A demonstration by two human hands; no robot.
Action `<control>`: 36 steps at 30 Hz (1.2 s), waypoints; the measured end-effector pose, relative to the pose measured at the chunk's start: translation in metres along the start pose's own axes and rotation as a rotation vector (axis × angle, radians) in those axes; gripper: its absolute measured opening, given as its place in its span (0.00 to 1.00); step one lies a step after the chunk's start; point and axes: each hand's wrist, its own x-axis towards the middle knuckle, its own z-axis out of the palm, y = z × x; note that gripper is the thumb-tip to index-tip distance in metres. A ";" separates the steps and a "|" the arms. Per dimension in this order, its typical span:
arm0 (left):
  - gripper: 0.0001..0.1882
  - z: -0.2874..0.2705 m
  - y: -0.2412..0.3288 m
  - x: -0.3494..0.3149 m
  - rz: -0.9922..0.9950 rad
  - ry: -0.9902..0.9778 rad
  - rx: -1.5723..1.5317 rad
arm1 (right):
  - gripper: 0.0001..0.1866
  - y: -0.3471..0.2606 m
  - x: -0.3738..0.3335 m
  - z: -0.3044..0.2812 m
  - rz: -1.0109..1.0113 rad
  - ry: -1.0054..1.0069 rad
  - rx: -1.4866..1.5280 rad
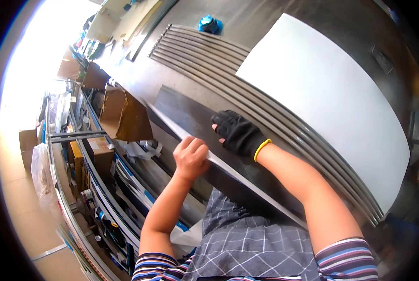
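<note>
My left hand, bare, is closed around a long thin white strip. The strip runs slantwise from the table's edge down across the front of my apron, and its far end is blurred. On a dark flat panel rests my right hand, in a black glove with bare fingertips and a yellow cuff. Its fingers are apart, slightly bent, and hold nothing. Just beyond it several grey metal tubes lie side by side. I cannot tell whether the strip is joined to the panel.
A large white sheet covers part of the tubes at right. A crumpled blue bundle sits on the metal table at the far side. Left of me, an open cardboard box stands over a rack crammed with boxes and long pieces.
</note>
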 end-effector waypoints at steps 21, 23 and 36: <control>0.05 0.009 -0.042 0.032 0.042 -0.274 0.098 | 0.27 -0.109 -0.408 -0.324 1.287 0.156 0.992; 0.05 0.017 -0.039 0.036 0.046 -0.295 0.077 | 0.28 -0.137 -0.439 -0.303 1.276 0.166 0.936; 0.05 -0.039 -0.106 0.196 -0.003 0.071 0.177 | 0.07 -0.170 -0.360 -0.328 1.335 1.051 0.045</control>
